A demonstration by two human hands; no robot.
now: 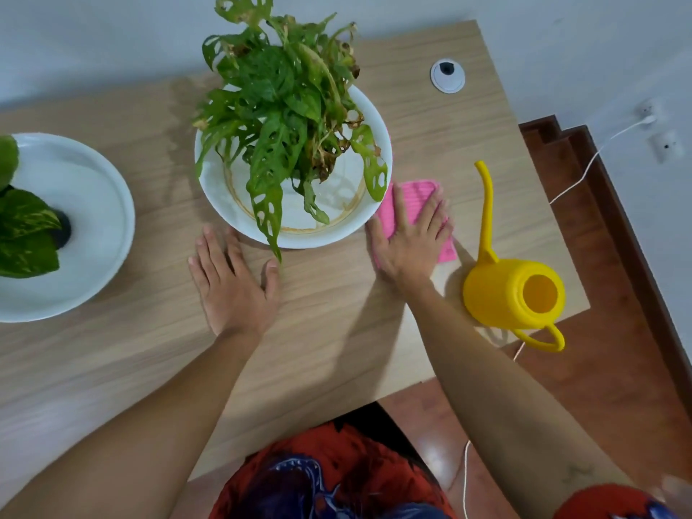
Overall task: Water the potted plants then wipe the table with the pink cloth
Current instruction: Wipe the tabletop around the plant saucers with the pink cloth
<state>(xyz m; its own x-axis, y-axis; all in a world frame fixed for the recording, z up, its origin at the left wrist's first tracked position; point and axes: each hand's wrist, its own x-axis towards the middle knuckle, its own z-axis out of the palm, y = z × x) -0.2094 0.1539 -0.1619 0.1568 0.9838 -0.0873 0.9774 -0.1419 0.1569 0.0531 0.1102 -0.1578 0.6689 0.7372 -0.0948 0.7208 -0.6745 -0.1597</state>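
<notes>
Here right hand (408, 245) flat on pink cloth (412, 202); left hand (232, 282) flat on table (337, 331).

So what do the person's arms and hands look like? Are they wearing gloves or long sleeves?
No gloves and no long sleeves. Both forearms are bare all the way down, and the left hand and right hand are bare too. No rings, watch or bracelets show on the fingers or wrists. The only clothing in view is a red garment with a dark blue and white print near the bottom of the picture.
</notes>
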